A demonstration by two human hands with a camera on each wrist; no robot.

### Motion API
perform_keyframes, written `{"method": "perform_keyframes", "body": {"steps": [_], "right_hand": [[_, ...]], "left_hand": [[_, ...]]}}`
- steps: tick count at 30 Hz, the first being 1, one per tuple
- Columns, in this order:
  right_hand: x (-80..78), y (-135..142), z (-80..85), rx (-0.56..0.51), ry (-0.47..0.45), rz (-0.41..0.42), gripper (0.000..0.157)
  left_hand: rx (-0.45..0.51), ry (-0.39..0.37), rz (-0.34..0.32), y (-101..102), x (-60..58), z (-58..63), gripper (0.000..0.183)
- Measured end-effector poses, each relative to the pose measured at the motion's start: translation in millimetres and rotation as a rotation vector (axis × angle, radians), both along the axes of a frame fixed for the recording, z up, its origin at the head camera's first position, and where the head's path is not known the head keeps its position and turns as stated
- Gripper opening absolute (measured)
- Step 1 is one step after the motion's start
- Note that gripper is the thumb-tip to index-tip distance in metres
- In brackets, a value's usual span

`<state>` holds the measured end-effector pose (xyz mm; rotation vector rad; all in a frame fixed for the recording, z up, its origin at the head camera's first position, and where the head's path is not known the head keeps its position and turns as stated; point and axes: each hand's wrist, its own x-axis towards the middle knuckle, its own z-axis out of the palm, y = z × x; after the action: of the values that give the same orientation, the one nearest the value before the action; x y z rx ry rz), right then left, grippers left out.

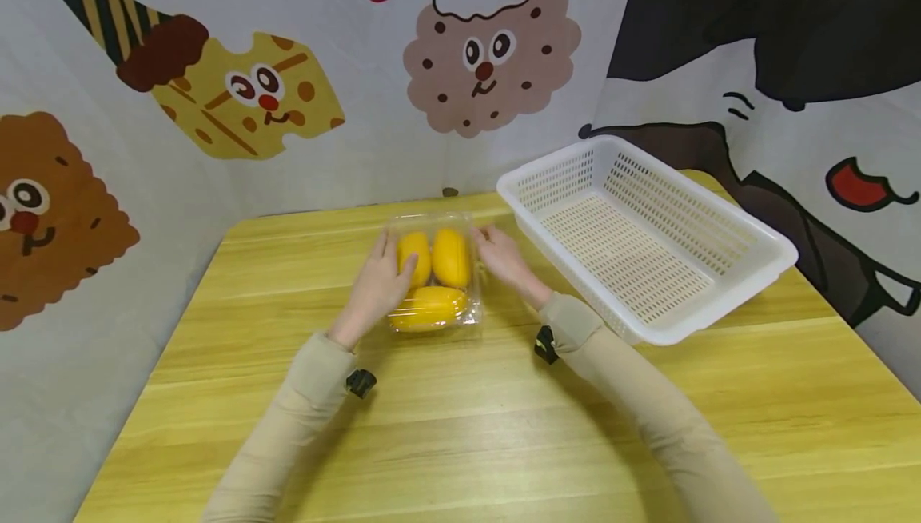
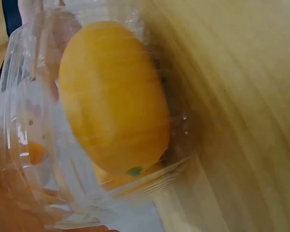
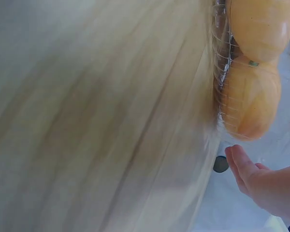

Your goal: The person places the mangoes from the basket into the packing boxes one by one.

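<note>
A clear plastic box (image 1: 471,313) lies on the table with three yellow oval fruits in it. Two fruits, one of them a right-hand fruit (image 1: 452,257), lie side by side at the back; a front fruit (image 1: 429,307) lies crosswise. A small green spot marks one fruit's end (image 2: 134,171). My left hand (image 1: 377,279) rests along the box's left side, fingers straight, thumb reaching over the top. At the right side my right hand (image 1: 502,255) has its fingers extended by the back corner; in the right wrist view its fingertips (image 3: 237,150) are close to the plastic; contact is unclear.
A large white slotted basket (image 1: 647,331) stands to the right of the box, beside my right forearm. The wooden table (image 1: 460,427) ends at a cloth wall (image 1: 360,171) printed with cartoon figures. A small camera (image 1: 361,383) sits at my left wrist.
</note>
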<state>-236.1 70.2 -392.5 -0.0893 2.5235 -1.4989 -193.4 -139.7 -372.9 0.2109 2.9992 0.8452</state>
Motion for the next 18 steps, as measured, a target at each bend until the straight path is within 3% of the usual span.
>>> {"method": "perform_keyframes", "body": {"steps": [10, 18], "right_hand": [[-28.1, -6, -8.5, -0.004, -0.031, -0.061, 0.043], [-51.1, -12, -10.4, -0.145, -0.114, -0.115, 0.036]], "left_hand": [[-0.003, 0.002, 0.026, 5, 1.4, -5.9, 0.066], [-0.017, -0.002, 0.028, 8, 2.1, -5.9, 0.066]]}}
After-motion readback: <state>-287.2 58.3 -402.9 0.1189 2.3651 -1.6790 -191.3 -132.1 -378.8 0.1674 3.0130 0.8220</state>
